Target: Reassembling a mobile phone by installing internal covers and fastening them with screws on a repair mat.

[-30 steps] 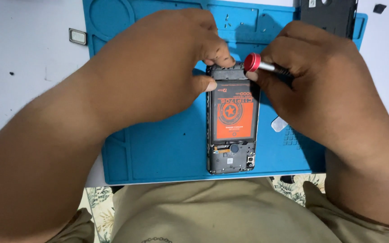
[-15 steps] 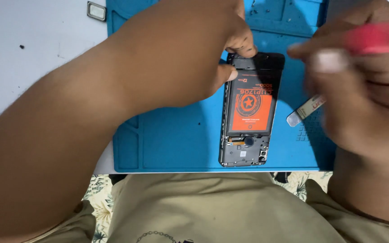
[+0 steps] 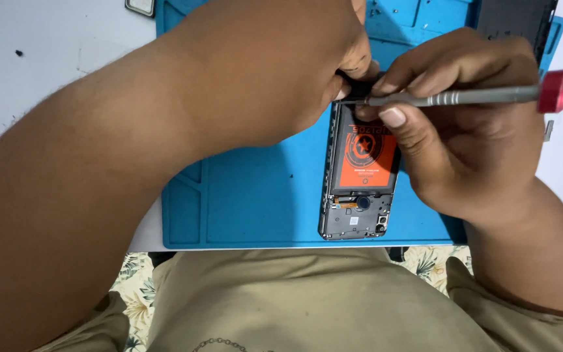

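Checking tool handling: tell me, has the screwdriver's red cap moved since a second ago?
Yes. The red cap has swung from above the opened phone out to the right, past the blue mat's edge.

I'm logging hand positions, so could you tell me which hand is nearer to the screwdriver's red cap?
Right. The right hand holds the screwdriver, its red cap jutting just past the knuckles. The left hand is at the phone's far end, by the tip.

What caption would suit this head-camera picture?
Left hand steadies an opened phone on a blue mat; right hand holds a red-capped screwdriver.
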